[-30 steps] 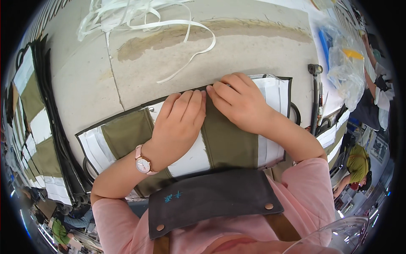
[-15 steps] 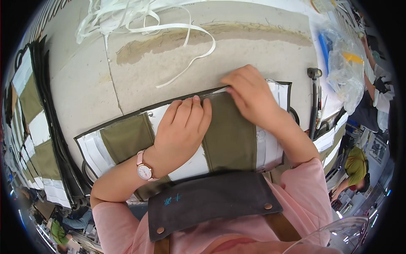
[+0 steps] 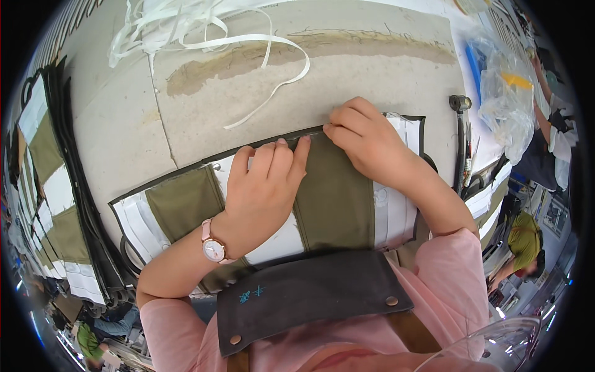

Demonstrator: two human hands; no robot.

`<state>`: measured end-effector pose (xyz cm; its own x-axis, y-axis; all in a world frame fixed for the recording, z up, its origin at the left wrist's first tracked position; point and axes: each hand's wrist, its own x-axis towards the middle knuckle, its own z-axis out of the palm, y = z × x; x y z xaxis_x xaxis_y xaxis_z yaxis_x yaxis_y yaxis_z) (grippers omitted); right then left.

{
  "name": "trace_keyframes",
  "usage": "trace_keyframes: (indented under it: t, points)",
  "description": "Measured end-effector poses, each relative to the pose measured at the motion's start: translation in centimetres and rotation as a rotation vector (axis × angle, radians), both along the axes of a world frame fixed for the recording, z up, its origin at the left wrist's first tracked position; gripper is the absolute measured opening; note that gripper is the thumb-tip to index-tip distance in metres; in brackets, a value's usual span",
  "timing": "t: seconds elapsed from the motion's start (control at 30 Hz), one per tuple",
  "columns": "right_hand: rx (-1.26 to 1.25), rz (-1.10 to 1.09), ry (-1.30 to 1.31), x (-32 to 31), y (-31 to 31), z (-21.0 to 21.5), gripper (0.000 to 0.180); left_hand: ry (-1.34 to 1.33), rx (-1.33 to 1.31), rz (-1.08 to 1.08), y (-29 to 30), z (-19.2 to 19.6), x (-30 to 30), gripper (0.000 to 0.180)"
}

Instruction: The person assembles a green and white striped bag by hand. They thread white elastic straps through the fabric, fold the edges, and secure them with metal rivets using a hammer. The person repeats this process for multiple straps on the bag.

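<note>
A wide fabric panel [image 3: 338, 198] in olive green and white, with a dark edge strip, lies on the table in front of me. My left hand [image 3: 263, 180] rests flat on its middle, fingers stretched out and their tips on the far edge. Further right along that same edge, the fingers of my right hand [image 3: 365, 139] are curled and pinched on the dark strip. What lies under its fingertips is partly hidden. A small round metal piece [image 3: 216, 167] shows near the panel's far edge, left of my left hand.
Loose white tape [image 3: 266, 38] lies tangled beyond the panel. At left is a stack of similar panels [image 3: 59, 186]. A hammer [image 3: 460, 124], slim pen-like tools [image 3: 468, 149] and a clear plastic bag [image 3: 508, 105] lie at right. Other people are in the background on both sides.
My right hand has drawn its fingers closer together on the panel's far edge, where they were looser and raised. My left hand has barely shifted, its fingers slightly more spread.
</note>
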<state>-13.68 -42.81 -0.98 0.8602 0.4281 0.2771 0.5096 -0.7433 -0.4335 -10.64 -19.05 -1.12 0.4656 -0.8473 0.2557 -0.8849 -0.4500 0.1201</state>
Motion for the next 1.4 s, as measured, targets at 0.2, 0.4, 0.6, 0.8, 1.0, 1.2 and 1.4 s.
trace_keyframes:
  t: [0.2,0.4,0.6,0.8,1.0,1.2,1.4]
  points:
    - [-0.233,0.060,-0.222,-0.6,0.0,0.5,0.025,0.012,0.031,0.003,0.3,0.0,0.1,0.053]
    - [-0.181,0.012,-0.175,-1.2,-0.2,0.3,0.035,-0.043,0.061,-0.002,0.1,0.0,0.4,0.051]
    - [-0.046,-0.066,-0.010,-0.7,0.0,0.4,0.036,0.061,0.126,0.061,-2.6,1.4,-1.3,0.052]
    - [0.076,-0.234,0.155,-0.5,-1.7,0.9,0.022,0.016,-0.032,0.003,-2.9,0.0,-1.2,0.058]
    - [0.107,-0.202,0.213,0.4,-1.3,1.2,0.018,0.143,-0.049,0.039,-3.5,-0.1,-0.3,0.063]
    - [0.230,-0.124,0.254,1.0,-2.2,0.6,0.017,0.153,-0.017,0.024,-3.3,0.1,0.1,0.061]
    - [-0.009,0.088,-0.003,0.8,-3.4,0.2,0.022,0.313,-0.090,0.000,-2.5,0.0,0.7,0.060]
